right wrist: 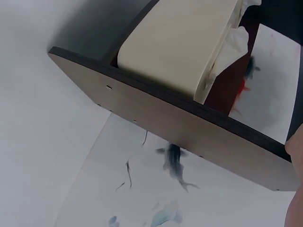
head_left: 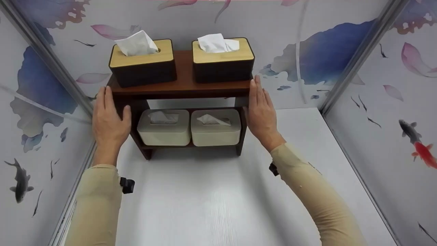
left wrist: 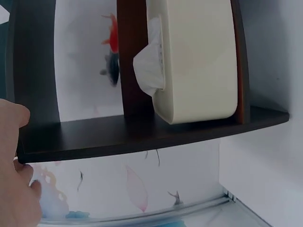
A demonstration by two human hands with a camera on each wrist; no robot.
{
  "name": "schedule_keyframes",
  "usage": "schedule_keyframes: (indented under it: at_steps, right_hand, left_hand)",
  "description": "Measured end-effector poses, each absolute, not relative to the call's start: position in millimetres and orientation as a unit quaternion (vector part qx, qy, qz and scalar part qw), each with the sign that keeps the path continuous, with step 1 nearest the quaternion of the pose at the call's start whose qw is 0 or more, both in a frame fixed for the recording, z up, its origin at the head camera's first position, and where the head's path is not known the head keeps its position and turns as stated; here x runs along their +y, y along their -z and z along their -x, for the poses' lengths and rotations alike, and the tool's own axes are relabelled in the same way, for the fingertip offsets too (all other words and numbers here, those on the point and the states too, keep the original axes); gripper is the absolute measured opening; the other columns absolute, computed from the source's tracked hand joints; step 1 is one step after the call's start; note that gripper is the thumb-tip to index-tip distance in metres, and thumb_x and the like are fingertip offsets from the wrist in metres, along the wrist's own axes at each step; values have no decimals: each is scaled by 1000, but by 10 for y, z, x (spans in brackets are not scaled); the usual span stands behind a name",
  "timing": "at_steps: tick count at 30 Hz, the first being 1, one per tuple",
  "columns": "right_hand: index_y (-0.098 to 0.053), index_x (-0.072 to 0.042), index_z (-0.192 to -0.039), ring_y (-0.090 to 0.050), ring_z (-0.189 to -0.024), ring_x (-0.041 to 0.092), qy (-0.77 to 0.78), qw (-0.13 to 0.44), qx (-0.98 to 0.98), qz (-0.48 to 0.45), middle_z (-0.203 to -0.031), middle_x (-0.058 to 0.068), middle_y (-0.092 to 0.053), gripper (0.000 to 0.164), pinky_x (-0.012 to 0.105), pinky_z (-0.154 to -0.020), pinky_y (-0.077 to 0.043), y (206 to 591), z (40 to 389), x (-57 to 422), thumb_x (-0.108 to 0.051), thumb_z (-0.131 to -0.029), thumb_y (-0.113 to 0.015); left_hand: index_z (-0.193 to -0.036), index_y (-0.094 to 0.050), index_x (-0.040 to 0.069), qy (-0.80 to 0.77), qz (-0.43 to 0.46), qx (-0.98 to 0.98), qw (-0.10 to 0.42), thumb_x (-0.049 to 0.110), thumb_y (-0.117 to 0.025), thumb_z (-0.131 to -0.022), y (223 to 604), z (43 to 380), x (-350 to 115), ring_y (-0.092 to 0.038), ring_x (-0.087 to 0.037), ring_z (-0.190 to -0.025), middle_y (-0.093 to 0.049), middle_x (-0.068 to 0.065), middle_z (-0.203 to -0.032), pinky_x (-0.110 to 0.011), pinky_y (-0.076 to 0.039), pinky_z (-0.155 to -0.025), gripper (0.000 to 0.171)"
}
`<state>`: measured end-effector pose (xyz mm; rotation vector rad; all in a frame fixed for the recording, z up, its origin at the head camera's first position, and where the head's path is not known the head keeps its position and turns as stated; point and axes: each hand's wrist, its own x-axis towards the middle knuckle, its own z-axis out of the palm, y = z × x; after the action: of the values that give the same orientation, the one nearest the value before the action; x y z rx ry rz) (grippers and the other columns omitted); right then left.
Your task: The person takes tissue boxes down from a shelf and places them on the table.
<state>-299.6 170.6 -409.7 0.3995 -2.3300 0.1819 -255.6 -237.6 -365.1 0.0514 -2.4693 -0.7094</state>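
A dark brown two-tier wooden shelf (head_left: 186,91) stands on the white table with tissue boxes on both levels. My left hand (head_left: 110,118) lies along its left side, fingers straight and thumb apart near the front edge. In the left wrist view, the left thumb (left wrist: 19,113) shows at the upper corner of the side panel. Flat along the right side, my right hand (head_left: 261,111) has its fingers straight and together. The right wrist view catches only part of the right hand (right wrist: 296,156), at the end of the side panel (right wrist: 156,120).
Two black tissue boxes with wood lids, one left (head_left: 145,71) and one right (head_left: 223,70), sit on top. Below are two cream tissue boxes, left (head_left: 164,135) and right (head_left: 215,136). White tissues poke out of each. Walls printed with fish and petals (head_left: 341,51) enclose the white table (head_left: 194,205).
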Motion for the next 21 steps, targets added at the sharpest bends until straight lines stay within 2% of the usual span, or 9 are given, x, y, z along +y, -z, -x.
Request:
schedule_keyframes:
  at_steps: [3,9,21]
  right_hand:
    - [-15,3,-154,-31,-147,26,-79,377,-912,-141,-163,19,-17,82,44,-118,-33,4096,3044,1767,-10,-91,-67]
    - [-14,3,-154,-27,-149,26,-95,371,-917,-115,-163,18,-15,81,44,-121,-27,4115,3125,1868,-6,-91,-65]
    - [-13,3,-154,-22,-151,26,-145,390,-904,-100,-164,18,-13,77,43,-122,-23,4171,3161,1936,4,-89,-54]
  left_hand:
    - [-154,-26,7,269,-11,-912,309,25,-54,-96,3695,2544,-2282,-25,-31,-148,-26,-13,-160,-47,-24,-121,67]
    - [-154,-29,7,266,-6,-907,327,23,-56,-94,3749,2491,-2119,-28,-30,-146,-29,-13,-159,-48,-30,-118,67]
    - [-156,-17,6,266,31,-918,292,22,-58,-93,3751,2495,-2024,-20,-29,-150,-19,-14,-162,-48,-30,-117,77]
